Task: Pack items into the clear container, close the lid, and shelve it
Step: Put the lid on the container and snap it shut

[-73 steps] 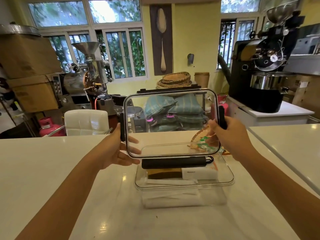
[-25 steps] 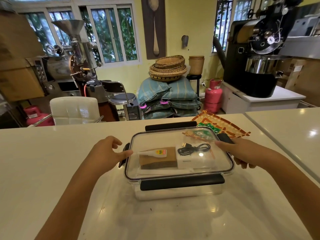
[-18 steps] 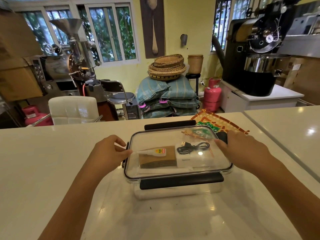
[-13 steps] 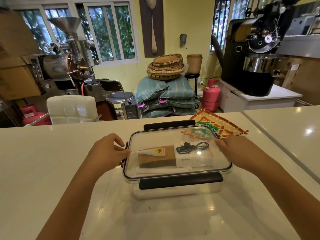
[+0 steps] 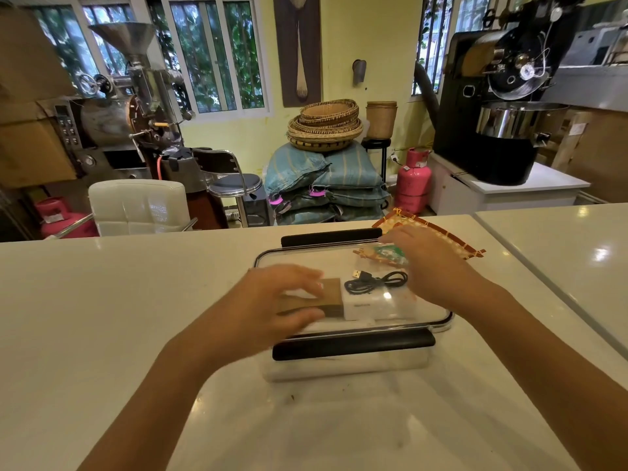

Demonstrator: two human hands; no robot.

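Container (image 5: pixel 343 367) sat on worktop (image 5: pixel 102 317) under both hands. Left hand (image 5: pixel 272 307) and right hand (image 5: pixel 431 266) lay flat, fingers spread, on lid (image 5: pixel 373 300), gripping nothing. Rigid, slick plastic, probably light; best held by the short ends.

Both hands were flat over the lid (image 5: pixel 350 266) on the container (image 5: pixel 346 367), left hand (image 5: pixel 272 300) blurry, right hand (image 5: pixel 428 263) near the back. Cable (image 5: pixel 375 283) and box (image 5: pixel 368 302) showed inside.
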